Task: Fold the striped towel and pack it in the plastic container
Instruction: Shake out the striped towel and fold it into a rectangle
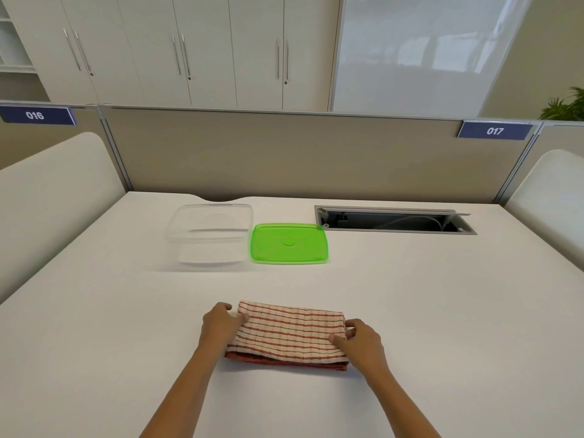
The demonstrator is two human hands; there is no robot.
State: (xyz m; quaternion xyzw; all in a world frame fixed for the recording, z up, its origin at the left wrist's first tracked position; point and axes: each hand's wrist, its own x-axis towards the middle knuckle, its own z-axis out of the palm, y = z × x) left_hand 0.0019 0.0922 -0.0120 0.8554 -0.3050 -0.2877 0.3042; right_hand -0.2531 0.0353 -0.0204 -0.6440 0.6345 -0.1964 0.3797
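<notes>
The striped towel (pixel 289 335), cream with red stripes, lies folded into a thick rectangle on the white table near me. My left hand (pixel 221 325) grips its left end, thumb on top. My right hand (pixel 360 339) grips its right end, thumb on top and fingers curled at the edge. The clear plastic container (pixel 210 233) stands open and empty farther back, left of centre. Its green lid (pixel 289 243) lies flat on the table just right of it.
An open cable hatch (pixel 395 220) is set into the table at the back right. A beige partition (pixel 284 153) closes off the far edge. White padded side panels flank the table on the left (pixel 53 197) and right (pixel 550 197).
</notes>
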